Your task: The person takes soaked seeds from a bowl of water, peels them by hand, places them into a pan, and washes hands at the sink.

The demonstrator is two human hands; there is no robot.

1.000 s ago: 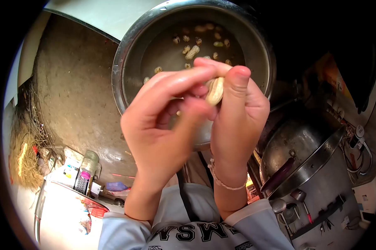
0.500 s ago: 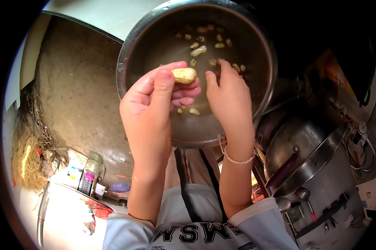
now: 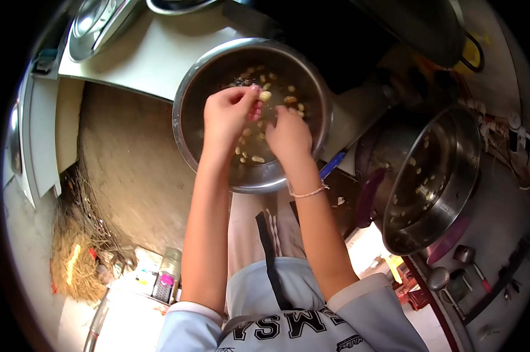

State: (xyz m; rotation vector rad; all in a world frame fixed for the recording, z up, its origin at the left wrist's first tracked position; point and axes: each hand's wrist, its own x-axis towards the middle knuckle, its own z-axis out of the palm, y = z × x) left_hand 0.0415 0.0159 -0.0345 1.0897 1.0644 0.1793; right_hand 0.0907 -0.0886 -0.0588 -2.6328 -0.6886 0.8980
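A wide metal basin [image 3: 180, 138] holds water with several unshelled peanuts [image 3: 258, 159] in it. Above the water, my left hand [image 3: 227, 114] pinches one pale peanut [image 3: 265, 95] between thumb and fingers. Close beside it, my right hand [image 3: 289, 134] reaches down into the basin, thumb and fingertips apart among the floating peanuts. Its lower fingers are partly hidden, and I see nothing held in it. A beaded bracelet [image 3: 309, 192] circles the right wrist.
A tilted metal pot [image 3: 473, 176] with several small pale pieces inside stands to the right, near hanging ladles [image 3: 438, 279]. A blue-handled tool [image 3: 333, 164] lies beside the basin. Behind is a white countertop [image 3: 141, 70]; a straw broom [image 3: 74, 264] lies lower left.
The view has shifted, so the basin looks smaller and more of the counter and right-hand pot shows. My left hand still holds a peanut, now farther over the basin.
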